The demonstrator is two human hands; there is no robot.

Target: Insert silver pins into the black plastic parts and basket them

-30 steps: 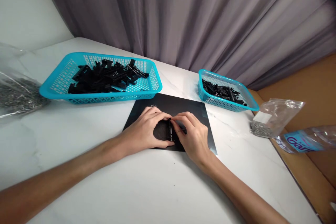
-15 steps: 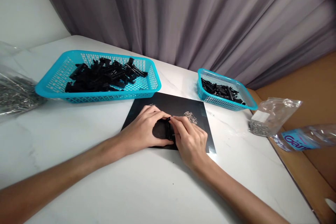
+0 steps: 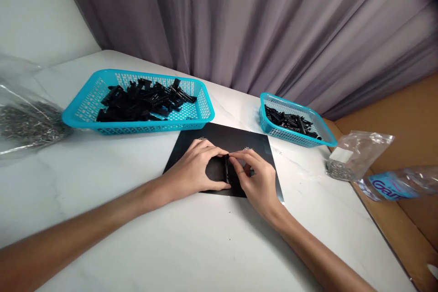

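Observation:
Both hands meet over a black mat [image 3: 253, 139] on the white marble table [image 3: 143, 237]. My left hand [image 3: 195, 171] pinches a small black plastic part [image 3: 226, 169] between thumb and fingers. My right hand [image 3: 256, 178] is closed on the same part from the right, fingertips pressed at its top. Two small piles of silver metal bits lie on the mat, one behind my left hand [image 3: 201, 138], one behind my right hand [image 3: 247, 148], both mostly hidden.
A large turquoise basket [image 3: 87, 105] of black plastic parts stands at the back left, a smaller turquoise basket [image 3: 323, 134] of black parts at the back right. Clear bags of metal bits lie far left [image 3: 27, 118] and right [image 3: 352, 155]. A brown cardboard surface [image 3: 404, 118] borders the table's right edge.
My right hand has shifted slightly and now hides most of the silver pile behind it. Both hands stay on the black part. The view has shifted a little.

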